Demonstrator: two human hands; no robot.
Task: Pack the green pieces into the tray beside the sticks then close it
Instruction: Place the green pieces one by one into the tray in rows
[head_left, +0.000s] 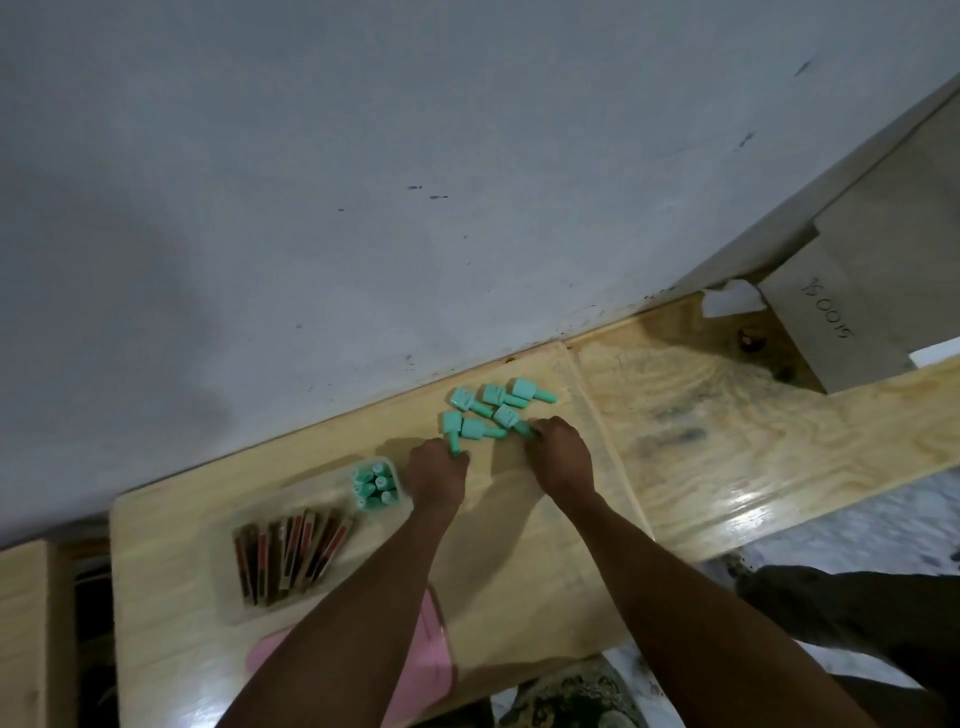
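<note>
Green pieces (453, 437) — pinched, left hand (439, 470), right hand (562, 458)

free: mid tabletop (519, 545) | obstacle: wall (363, 208) just behind green pieces (475, 429) (lying loose)

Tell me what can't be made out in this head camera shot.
Head view:
- Left hand and right hand: fingertips hidden under the hands' backs, so grips on the green pieces are unclear.
- Pink object: mostly behind the left forearm.
- Print on the sticks in the tray: too blurred.
</note>
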